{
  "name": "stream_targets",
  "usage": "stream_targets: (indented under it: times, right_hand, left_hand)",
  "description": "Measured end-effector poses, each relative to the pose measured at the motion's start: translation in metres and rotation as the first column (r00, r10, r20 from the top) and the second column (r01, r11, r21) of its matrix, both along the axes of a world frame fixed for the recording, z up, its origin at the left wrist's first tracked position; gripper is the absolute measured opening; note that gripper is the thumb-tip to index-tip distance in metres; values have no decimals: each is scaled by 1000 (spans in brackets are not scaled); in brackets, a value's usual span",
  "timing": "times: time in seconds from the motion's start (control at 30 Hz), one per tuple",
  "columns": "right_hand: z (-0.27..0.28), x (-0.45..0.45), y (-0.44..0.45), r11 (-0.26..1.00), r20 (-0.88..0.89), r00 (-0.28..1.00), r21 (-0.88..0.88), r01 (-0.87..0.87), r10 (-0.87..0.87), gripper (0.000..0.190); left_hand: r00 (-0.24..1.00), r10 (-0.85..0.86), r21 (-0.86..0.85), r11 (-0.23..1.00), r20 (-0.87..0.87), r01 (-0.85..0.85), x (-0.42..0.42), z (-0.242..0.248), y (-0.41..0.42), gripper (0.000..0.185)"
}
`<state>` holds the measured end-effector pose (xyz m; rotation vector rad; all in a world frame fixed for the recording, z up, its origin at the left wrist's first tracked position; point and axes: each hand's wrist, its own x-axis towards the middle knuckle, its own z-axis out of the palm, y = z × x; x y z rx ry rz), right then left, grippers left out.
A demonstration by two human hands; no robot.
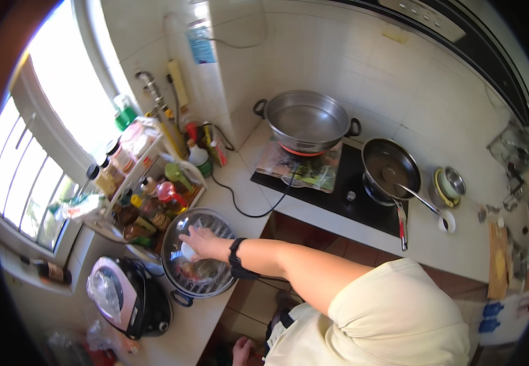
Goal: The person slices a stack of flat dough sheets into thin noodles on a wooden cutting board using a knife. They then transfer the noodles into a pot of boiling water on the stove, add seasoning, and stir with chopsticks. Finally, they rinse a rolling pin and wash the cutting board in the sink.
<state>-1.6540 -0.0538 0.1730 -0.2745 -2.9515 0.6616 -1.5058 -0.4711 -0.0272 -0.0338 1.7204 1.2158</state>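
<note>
My right hand (200, 243) reaches across to the left, its fingers around the pale knob (187, 251) of a clear glass lid (180, 228). Under the lid is a round metal pan with a slotted rack (216, 286) and a dark side handle; some reddish contents show blurrily through the glass. My left hand (244, 350) hangs low at the bottom edge, partly cut off, and whether it holds anything is unclear. A large two-handled steel pot (308, 116) stands on the hob. To its right sits a frying pan (385, 164) with a ladle (417, 197) in it.
A rack (152, 142) of bottles and jars stands by the window. Near it is a rice cooker (148, 297) with a plastic bag on top. A black cable (246, 215) crosses the counter. Stacked bowls (447, 183) and a wooden board (497, 261) lie to the right.
</note>
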Motion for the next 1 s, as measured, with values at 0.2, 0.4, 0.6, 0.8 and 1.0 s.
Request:
stream_targets:
  times: [0.2, 0.4, 0.6, 0.8, 1.0]
  right_hand:
    - [-21, 152, 22, 978, -191, 962, -105, 177, -195, 28]
    - [-91, 449, 13, 831, 157, 819, 14, 557, -552, 32]
    - [-143, 729, -98, 26, 415, 37, -31, 999, -909, 22]
    - [-181, 896, -231, -350, 361, -307, -58, 935, -880, 14]
    - [-261, 1009, -330, -414, 100, -410, -18, 910, -907, 15]
  left_hand:
    - [615, -671, -21, 682, -414, 731, -44, -23, 142, 46]
    - [48, -834, -158, 159, -549, 975, 13, 14, 282, 47]
    - [-295, -763, -167, -244, -574, 955, 127, 38, 371, 33]
    - [-550, -736, -181, -524, -395, 832, 332, 84, 408, 17]
    - [-86, -267, 45, -448, -960, 893, 480, 239, 451, 22]
